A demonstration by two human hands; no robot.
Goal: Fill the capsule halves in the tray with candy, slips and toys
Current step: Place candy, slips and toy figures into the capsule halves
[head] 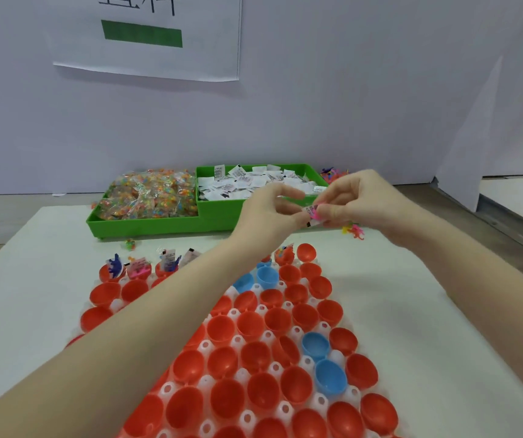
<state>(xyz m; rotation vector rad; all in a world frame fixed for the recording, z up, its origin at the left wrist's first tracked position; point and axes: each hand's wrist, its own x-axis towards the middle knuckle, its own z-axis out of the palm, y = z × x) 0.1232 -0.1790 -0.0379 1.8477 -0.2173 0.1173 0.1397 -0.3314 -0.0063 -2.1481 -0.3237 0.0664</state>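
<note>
White tray [333, 403] of red and blue capsule halves [255, 357] at tabletop's near edge, far row partly filled. Green bin [146, 224] of candy and slips toward far edge. Left hand [269, 213] and right hand [358, 200] meeting above tray's far end, fingertips of both pinched together on a slip [309, 213] and pink toy [316, 214].

Before you lies the tray [288, 404] of capsule halves [255, 355]; behind it stand two bins, candy [149, 197] left, slips [254, 181] right, with toys [353, 230] just beside the right bin
</note>
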